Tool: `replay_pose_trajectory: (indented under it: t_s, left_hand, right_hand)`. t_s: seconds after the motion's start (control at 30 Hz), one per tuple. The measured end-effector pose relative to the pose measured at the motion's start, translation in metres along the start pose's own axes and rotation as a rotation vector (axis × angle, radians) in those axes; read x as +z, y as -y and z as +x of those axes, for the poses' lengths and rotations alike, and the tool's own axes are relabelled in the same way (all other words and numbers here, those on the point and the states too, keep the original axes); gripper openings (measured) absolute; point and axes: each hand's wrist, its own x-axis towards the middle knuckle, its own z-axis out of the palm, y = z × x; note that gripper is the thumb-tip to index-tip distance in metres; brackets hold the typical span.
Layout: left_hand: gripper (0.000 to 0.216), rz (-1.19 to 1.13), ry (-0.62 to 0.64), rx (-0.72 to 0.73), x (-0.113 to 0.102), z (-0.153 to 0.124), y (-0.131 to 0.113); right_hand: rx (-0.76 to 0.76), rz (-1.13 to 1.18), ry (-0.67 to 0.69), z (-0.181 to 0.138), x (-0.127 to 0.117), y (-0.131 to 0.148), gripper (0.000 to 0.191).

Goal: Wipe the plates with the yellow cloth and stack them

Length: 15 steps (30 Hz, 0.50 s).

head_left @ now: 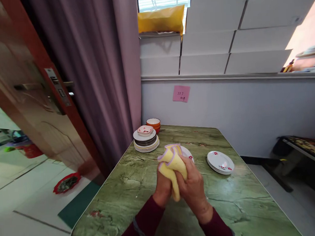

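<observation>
A yellow cloth (176, 164) with a purple edge is bunched between my two hands above the table. My left hand (162, 185) grips its left side, fingers partly hidden by the folds. Around the right side, my right hand (192, 181) is closed on the same cloth. Partly covered behind them is a white plate (187, 153) with a red flower. To the right lies a small stack of white flowered plates (220, 162).
A green marbled table (119, 199) lies below me. At its far left stand stacked plates (146, 143) topped by a small pink dish (145, 130), beside orange bowls (153, 123). A purple curtain (103, 64) and wooden door (38, 85) border the left. A pink note (181, 93) hangs on the wall.
</observation>
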Motion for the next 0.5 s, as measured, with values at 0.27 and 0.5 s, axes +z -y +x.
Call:
replay_pose_trajectory:
  t_s: [0.27,0.5]
  left_hand:
    - [0.047,-0.001,0.005,-0.085,-0.013,-0.003,0.005]
    - [0.055,-0.024,-0.095,-0.109,-0.037,0.006,-0.007]
  right_hand:
    - [-0.119,-0.35,-0.057,0.029,-0.01,-0.032,0.042]
    - [0.543,-0.018,-0.325,0.041,-0.062,-0.084,0.051]
